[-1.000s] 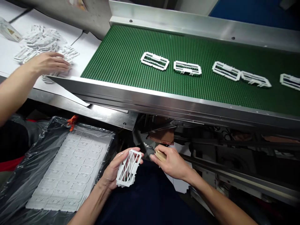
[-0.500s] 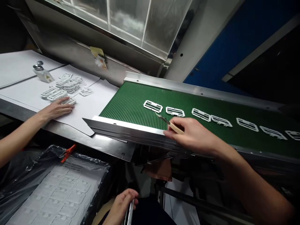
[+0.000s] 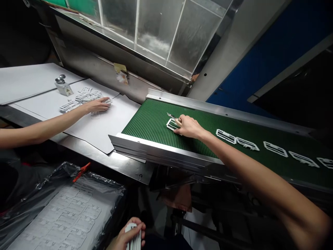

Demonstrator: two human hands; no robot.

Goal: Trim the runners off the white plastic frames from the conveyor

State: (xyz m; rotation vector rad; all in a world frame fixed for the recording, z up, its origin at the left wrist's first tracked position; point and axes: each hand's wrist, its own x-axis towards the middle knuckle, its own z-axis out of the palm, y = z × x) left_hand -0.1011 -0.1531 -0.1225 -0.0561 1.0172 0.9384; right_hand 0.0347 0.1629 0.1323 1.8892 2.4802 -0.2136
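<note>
Green cleated conveyor belt [image 3: 153, 119] ran across the view inside a steel side rail [image 3: 161, 148], under a grimy window [image 3: 161, 34]. The person's right arm reached out straight over the rail, wrist low, with the right hand [image 3: 189, 126] resting on the belt. Its fingers were closed around a craft knife [image 3: 172, 117], whose handle they mostly hid; only the slim metal tip showed, pointing away up the belt. Those fingertips lay on the end of a white plastic frame [image 3: 173, 124], partly covering it, so the frame's far end could not be made out. More white plastic frames [image 3: 275, 149] lay in a row further along the belt, well apart from the hand.

The left hand [image 3: 132, 232] sat low at the bottom edge, its fingers curled shut around upright white pieces [image 3: 134, 239]. These were cut off by the picture, and how many there were could not be told.

A co-worker's hand [image 3: 99, 105] lay on a loose pile of frames [image 3: 83, 98] on a white sheet [image 3: 109, 125].
</note>
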